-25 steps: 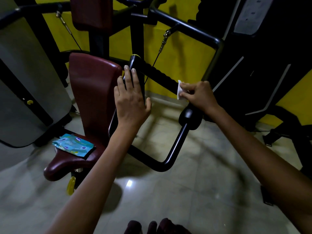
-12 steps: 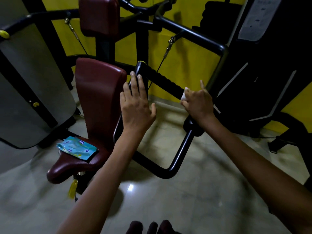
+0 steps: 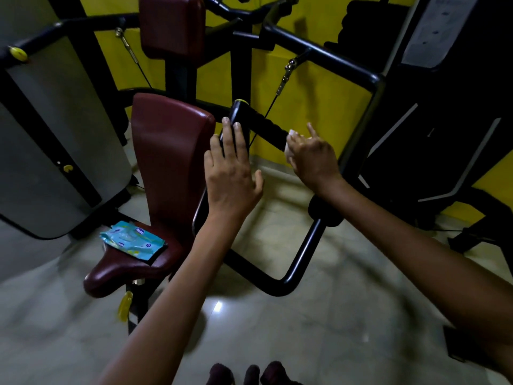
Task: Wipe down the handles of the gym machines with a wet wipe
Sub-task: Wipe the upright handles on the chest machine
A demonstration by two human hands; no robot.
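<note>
Head: crumpled white wet wipe (image 3: 290,143) (mostly hidden).

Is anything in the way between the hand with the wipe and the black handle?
Nothing visible. The right hand already presses the wet wipe against the black handle. The left hand rests flat on the nearer upright handle, off to the side.
</note>
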